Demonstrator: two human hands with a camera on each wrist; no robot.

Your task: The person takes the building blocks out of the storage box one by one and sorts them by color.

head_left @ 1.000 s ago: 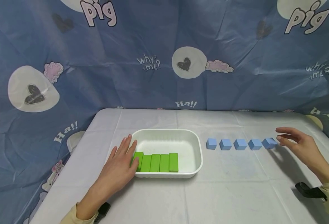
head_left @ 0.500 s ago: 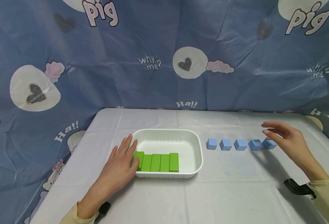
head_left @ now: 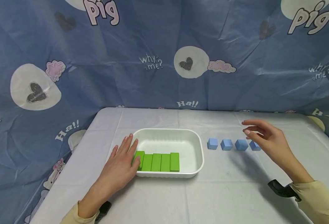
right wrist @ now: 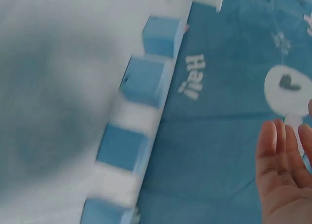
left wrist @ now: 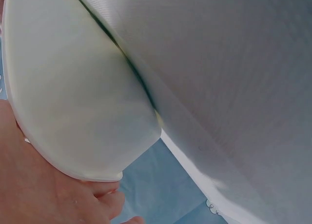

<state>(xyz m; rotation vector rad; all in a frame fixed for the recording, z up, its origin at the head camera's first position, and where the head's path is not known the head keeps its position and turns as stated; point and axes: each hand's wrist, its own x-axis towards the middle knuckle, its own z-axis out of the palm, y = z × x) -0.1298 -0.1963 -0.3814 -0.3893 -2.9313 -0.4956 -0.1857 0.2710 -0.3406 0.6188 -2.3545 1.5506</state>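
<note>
A row of blue cubes (head_left: pixel 226 144) lies on the right half of the table (head_left: pixel 226 193), running left to right with small gaps between them; four show in the head view, and the rightmost one is partly hidden behind the right hand (head_left: pixel 266 140). That hand hovers over the right end of the row, fingers loosely spread and slightly bent, holding nothing; whether it touches the last cube cannot be told. The right wrist view, which is blurred, shows cubes (right wrist: pixel 142 80) in line along the table edge and the fingers (right wrist: pixel 280 155) extended with nothing between them. To the left of the cubes, well apart from them, sits a white tray (head_left: pixel 193 138) with rounded corners. Inside it, against the near wall, five green blocks (head_left: pixel 160 161) stand side by side, touching one another. The left hand (head_left: pixel 121 165) lies flat on the tray's left near corner, fingers straight and together, with the fingertips over the rim and against the leftmost green block. The left wrist view shows the tray's outer wall (left wrist: pixel 73 97) close beside the hand's skin (left wrist: pixel 44 185). A pale cloth covers the table, and a blue sheet (head_left: pixel 164 46) printed with hearts, clouds and words hangs behind and around it.
</note>
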